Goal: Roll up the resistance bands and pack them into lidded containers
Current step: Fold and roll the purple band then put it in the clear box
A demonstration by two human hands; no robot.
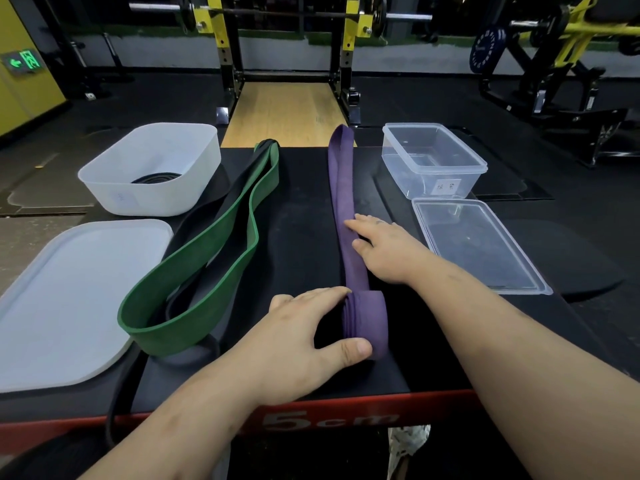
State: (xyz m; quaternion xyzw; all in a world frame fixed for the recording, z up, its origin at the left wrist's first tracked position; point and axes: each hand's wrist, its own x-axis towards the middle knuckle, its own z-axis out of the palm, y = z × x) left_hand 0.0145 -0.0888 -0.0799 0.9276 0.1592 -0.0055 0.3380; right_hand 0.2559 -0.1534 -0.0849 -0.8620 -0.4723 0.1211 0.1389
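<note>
Centrally on the black surface [304,209], the left grip [298,337] curls round the rolled end of the purple band [343,202]; the right grip [381,251] lies open and flat, pressing its unrolled length.

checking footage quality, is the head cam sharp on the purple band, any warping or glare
Head view: purple band, left hand and right hand are sharp; wide-angle warping bows the white lid; faint glare on the clear lid; the background is dim.
</note>
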